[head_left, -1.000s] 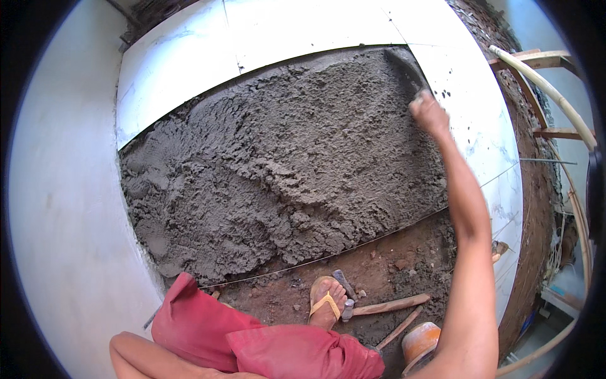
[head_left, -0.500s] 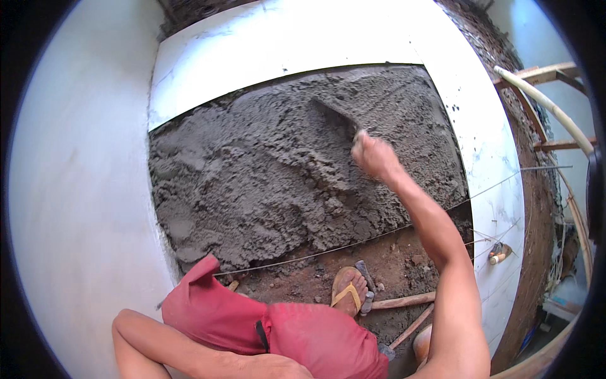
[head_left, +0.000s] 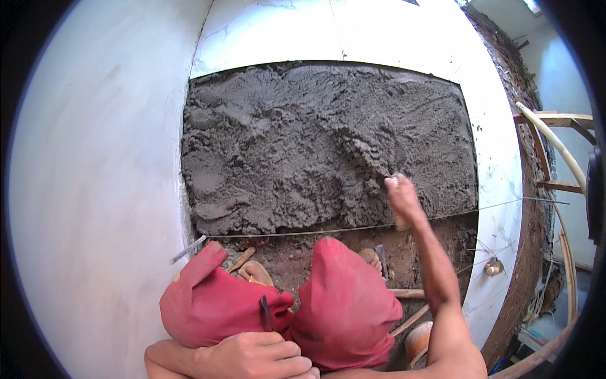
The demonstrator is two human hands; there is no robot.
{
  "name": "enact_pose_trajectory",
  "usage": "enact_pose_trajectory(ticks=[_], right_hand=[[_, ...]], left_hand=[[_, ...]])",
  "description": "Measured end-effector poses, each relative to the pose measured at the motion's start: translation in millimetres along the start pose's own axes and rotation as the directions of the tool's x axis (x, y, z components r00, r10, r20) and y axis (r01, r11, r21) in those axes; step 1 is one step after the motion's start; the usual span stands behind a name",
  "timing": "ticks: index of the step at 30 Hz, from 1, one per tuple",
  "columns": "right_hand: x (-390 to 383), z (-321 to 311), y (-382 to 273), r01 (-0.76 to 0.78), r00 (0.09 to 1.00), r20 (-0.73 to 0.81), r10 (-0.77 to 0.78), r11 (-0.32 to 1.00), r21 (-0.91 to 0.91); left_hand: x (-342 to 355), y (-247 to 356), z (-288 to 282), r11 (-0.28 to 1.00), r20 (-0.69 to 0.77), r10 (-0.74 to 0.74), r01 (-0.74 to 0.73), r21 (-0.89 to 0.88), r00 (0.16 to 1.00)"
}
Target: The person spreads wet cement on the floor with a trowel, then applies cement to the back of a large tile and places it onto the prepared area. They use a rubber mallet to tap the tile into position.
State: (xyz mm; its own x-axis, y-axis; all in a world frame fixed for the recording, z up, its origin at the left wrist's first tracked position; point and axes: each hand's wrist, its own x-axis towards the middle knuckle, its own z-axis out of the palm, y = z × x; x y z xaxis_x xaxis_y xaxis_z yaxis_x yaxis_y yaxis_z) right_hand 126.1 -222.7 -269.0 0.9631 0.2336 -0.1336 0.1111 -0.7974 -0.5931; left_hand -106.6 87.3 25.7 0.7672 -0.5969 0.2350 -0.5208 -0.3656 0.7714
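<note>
My right hand (head_left: 404, 201) grips a trowel (head_left: 379, 169) in the grey wet mortar bed (head_left: 252, 151), its blade heaped with mortar and partly hidden. My left hand (head_left: 265, 354) rests low in front of me beside red-clothed knees (head_left: 344, 300), fingers curled; whatever is under them is hidden. White marble-look tiles (head_left: 271, 28) border the mortar above and on the right. A taut string (head_left: 297, 230) crosses its near edge.
A pale wall (head_left: 95, 177) rises at left. My sandalled feet (head_left: 255, 273) stand on dirt among wooden-handled tools (head_left: 407, 294), a bucket (head_left: 416, 341) and a metal bar (head_left: 188, 249). Timber framing (head_left: 555, 120) and a curved pole (head_left: 562, 145) stand at right.
My right hand has brought the trowel from the mortar's upper right corner back toward me, lower down. The view has shifted, bringing both knees and more of my left hand into sight.
</note>
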Motion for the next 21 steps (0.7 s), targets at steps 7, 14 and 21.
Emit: enact_pose_trajectory(ticks=[7, 14, 21], right_hand=[[-40.0, -22.9, -87.2, 0.008, 0.999, 0.043, 0.008, 0.935, -0.355], [68.1, -44.2, -36.3, -0.041, 0.999, -0.01, 0.041, 0.882, -0.469], [-16.7, -24.5, -105.1, 0.237, 0.907, 0.42, -0.041, 0.873, -0.427]], left_hand=[[-9.6, 4.7, 1.8, 0.999, 0.037, 0.041, -0.04, -0.012, 0.998], [-2.1, 5.0, 11.8, 0.993, 0.108, 0.114, -0.11, -0.037, 0.988], [-1.7, -2.0, 21.5, 1.0, 0.165, 0.017, -0.016, -0.005, 0.986]])
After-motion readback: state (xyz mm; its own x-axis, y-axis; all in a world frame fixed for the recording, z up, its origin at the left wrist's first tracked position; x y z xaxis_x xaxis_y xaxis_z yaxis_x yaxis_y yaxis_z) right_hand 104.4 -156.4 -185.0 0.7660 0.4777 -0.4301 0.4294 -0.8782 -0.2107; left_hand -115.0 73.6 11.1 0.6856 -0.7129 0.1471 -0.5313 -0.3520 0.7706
